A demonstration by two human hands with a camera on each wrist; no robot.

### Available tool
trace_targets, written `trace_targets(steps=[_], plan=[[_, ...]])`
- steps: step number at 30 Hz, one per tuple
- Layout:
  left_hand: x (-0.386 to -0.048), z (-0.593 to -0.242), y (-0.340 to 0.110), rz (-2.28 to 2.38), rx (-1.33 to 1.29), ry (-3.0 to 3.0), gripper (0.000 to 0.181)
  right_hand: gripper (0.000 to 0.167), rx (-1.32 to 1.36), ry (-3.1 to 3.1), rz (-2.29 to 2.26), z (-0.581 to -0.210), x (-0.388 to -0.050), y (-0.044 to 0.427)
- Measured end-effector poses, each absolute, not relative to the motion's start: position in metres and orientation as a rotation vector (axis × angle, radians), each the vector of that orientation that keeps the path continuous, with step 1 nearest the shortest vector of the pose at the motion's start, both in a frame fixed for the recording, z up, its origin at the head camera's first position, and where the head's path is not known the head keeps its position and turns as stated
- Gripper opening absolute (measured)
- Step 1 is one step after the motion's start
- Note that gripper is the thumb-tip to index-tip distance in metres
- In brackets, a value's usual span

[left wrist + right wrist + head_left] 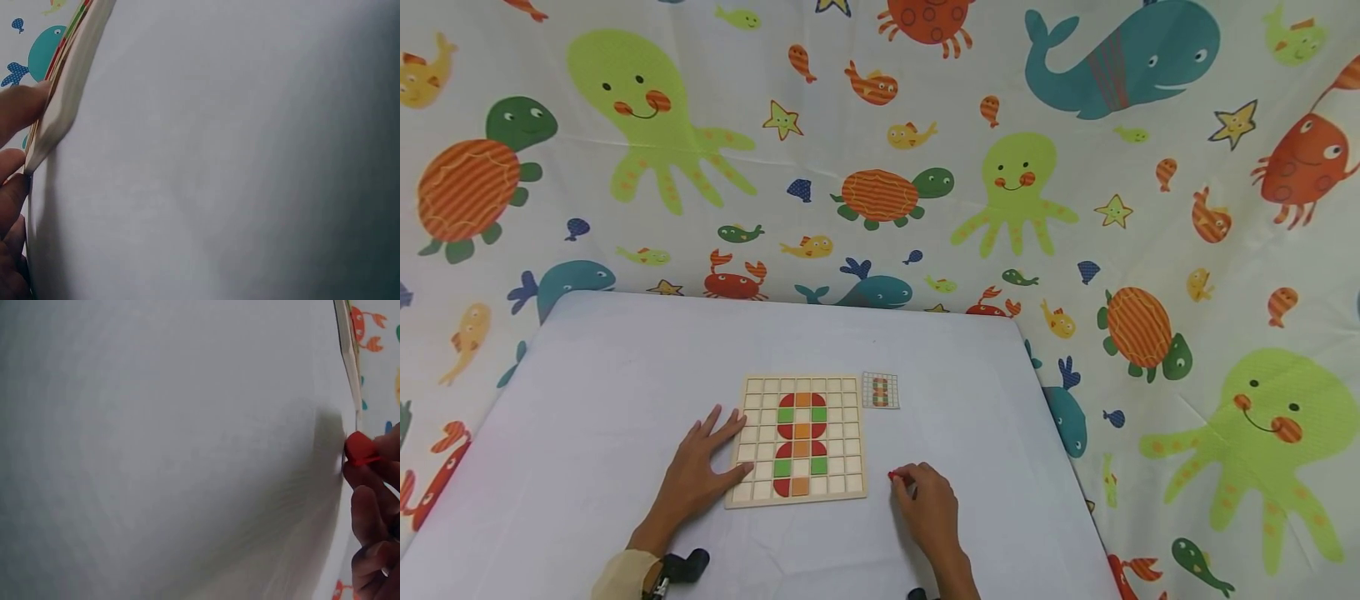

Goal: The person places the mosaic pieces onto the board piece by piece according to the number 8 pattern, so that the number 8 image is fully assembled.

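Note:
A wooden grid board [842, 467] lies on the table, with red rounded tiles [785, 431], orange square tiles [802, 431] and green square tiles [818, 466] set in its middle columns. In the bottom tiled row sit one red and one orange tile, with a bare cell to their right. My left hand [700, 462] rests at the board's left edge, thumb and fingers spread and touching its frame. Off the board's lower right corner, my right hand [927, 504] pinches a small red rounded tile [360, 447] between thumb and fingertips.
A small pattern card [880, 390] with a coloured grid lies just past the board's upper right corner. White cloth covers the table [625, 358]. Behind it hangs a curtain [820, 100] printed with sea animals.

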State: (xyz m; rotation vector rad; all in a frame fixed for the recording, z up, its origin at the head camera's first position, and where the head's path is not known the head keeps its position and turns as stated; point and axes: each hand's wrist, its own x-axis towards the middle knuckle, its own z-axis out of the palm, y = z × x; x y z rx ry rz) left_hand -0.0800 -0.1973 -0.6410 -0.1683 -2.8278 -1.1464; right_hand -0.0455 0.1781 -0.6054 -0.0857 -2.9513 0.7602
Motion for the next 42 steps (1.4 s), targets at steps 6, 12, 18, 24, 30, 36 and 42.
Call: trace_targets(steps=[6,12,18,24,30,36,42], plan=[[-0.079,-0.641,-0.197,-1.155,-0.163,-2.823,0.082,0.019,-0.091,-2.93,0.8,-0.607,-0.046,0.177],[-0.079,-0.641,-0.196,-1.144,-0.165,-2.821,0.082,0.026,-0.132,-2.868,1.077,-0.603,-0.047,0.171],[-0.08,-0.64,-0.197,-1.148,-0.163,-2.831,0.082,0.022,-0.094,-2.831,1.338,-0.598,-0.051,0.155],[-0.08,-0.638,-0.197,-1.153,-0.158,-2.834,0.082,0.018,0.021,-2.843,1.461,-0.595,-0.058,0.127],[-0.078,-0.639,-0.197,-1.153,-0.165,-2.833,0.082,0.014,0.121,-2.928,1.454,-0.595,-0.062,0.099],[-0.079,-0.635,-0.197,-1.155,-0.15,-2.856,0.083,0.012,0.166,-2.976,1.343,-0.598,-0.063,0.086],[-0.081,-0.635,-0.197,-1.146,-0.151,-2.856,0.083,0.013,0.197,-2.984,1.212,-0.596,-0.063,0.082]])
